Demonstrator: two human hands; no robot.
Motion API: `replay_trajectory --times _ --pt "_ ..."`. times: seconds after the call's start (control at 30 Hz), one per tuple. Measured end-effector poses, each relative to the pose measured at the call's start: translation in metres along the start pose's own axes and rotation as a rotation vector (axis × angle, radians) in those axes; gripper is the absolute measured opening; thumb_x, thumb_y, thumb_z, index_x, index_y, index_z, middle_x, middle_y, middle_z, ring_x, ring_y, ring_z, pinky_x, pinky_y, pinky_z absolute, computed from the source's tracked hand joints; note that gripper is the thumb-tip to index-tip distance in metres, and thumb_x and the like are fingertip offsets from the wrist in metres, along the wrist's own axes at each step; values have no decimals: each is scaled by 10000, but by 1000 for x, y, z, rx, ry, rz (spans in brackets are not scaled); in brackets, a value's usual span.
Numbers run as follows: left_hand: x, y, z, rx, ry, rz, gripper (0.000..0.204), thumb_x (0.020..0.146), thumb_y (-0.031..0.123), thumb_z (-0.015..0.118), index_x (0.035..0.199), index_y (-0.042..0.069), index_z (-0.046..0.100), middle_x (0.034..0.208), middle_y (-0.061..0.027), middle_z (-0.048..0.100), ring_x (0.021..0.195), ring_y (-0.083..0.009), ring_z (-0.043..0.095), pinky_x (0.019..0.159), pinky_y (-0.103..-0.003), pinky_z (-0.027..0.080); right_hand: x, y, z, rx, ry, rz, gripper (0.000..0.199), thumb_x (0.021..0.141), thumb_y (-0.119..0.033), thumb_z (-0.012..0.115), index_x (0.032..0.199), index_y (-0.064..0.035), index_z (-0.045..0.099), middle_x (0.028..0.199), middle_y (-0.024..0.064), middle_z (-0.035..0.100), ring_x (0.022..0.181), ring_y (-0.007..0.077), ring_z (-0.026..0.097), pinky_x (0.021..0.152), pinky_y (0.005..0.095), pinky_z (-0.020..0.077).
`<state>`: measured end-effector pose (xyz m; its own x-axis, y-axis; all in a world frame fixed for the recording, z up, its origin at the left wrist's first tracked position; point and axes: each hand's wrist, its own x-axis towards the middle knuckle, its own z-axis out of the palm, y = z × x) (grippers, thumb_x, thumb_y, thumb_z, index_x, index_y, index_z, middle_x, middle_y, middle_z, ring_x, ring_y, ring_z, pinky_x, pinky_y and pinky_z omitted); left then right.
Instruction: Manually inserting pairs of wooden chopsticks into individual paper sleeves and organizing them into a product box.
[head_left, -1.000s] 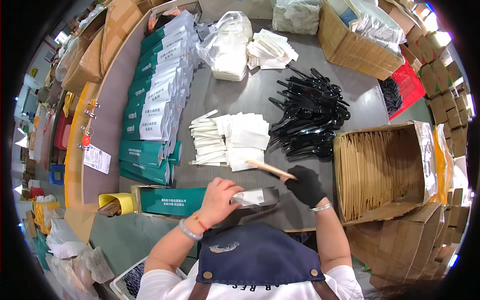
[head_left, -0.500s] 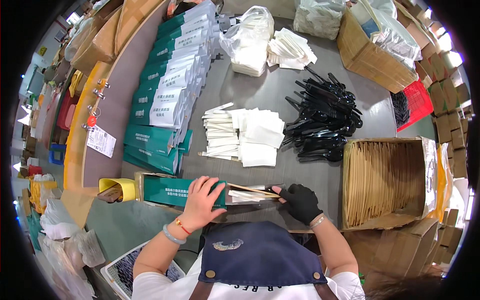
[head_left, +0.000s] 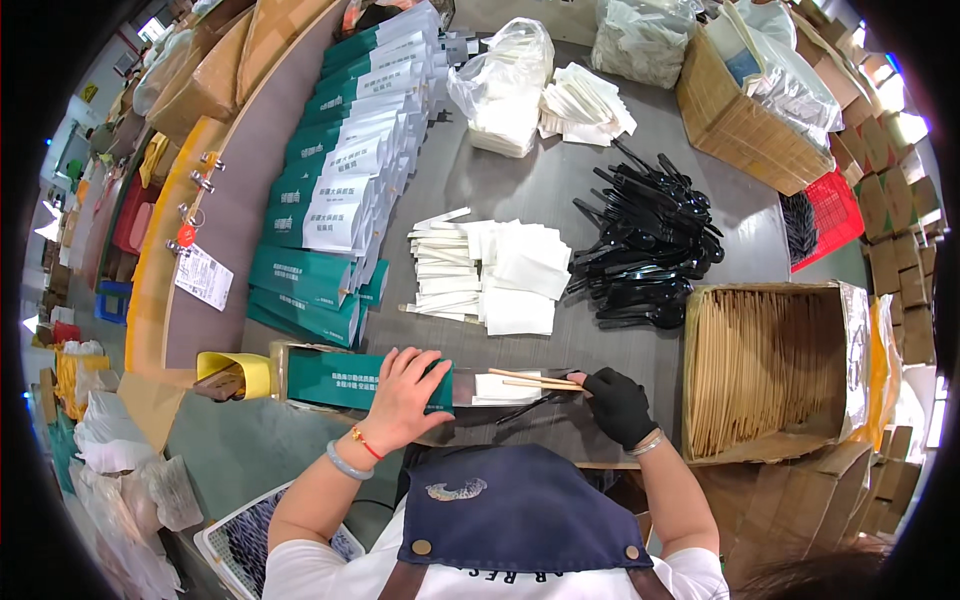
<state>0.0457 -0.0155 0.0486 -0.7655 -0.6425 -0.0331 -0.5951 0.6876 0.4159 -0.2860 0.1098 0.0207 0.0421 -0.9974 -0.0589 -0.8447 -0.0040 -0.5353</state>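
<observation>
My left hand lies flat with spread fingers on the right end of a green paper sleeve at the table's near edge. In its black fingerless glove, my right hand pinches the ends of a pair of wooden chopsticks. The chopsticks point left toward the sleeve, their tips apart from it. Under them lies a folded white napkin on a clear strip at the sleeve's mouth. A thin black utensil slants just below; whether the right hand also holds it is unclear.
Beyond my hands lie stacked white napkins and a heap of black plastic spoons. An open carton of chopsticks stands right. Green-and-white sleeves overlap at left, near a yellow holder. A bagged napkin stack is farther back.
My right hand has moved slightly right with the chopsticks, whose tips have come away from the sleeve. The black utensil now shows below them. My left hand stays on the sleeve.
</observation>
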Motion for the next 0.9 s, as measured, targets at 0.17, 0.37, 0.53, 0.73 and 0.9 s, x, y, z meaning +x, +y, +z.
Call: replay_trajectory --times 0.17,0.37,0.53,0.73,0.9 --pt "1 0 0 0 -11 -2 777 626 304 856 1289 63 530 1333 -116 474 1253 -347 399 1095 -540 263 9 -5 -4 48 6 13 332 812 -212 709 1143 -210 674 831 62 614 709 268 625 622 377 497" --pt "0 -1 2 -5 -14 -19 782 629 303 855 1300 69 527 1344 -113 471 1264 -347 393 1099 -547 257 25 -10 7 89 38 -33 260 771 -266 758 1002 -158 704 763 57 619 724 262 635 622 374 496" --pt "0 -1 3 -21 -10 -24 775 633 300 852 1300 73 528 1347 -111 470 1272 -349 389 1104 -550 251 37 -27 28 92 23 -28 253 771 -286 756 969 -139 697 766 65 621 734 271 635 628 387 496" --pt "-2 -2 4 -34 -2 -33 768 632 301 852 1293 75 533 1347 -110 471 1274 -339 394 1108 -551 248 26 -26 8 -56 36 19 316 800 -272 716 1113 -229 693 755 54 590 729 263 619 623 397 491" --pt "2 0 4 -41 46 -3 730 608 297 856 1236 54 574 1306 -93 510 1212 -327 436 1078 -510 300 25 -9 11 -241 -40 -137 390 822 -191 689 1202 -277 663 788 44 605 741 263 609 624 379 480"
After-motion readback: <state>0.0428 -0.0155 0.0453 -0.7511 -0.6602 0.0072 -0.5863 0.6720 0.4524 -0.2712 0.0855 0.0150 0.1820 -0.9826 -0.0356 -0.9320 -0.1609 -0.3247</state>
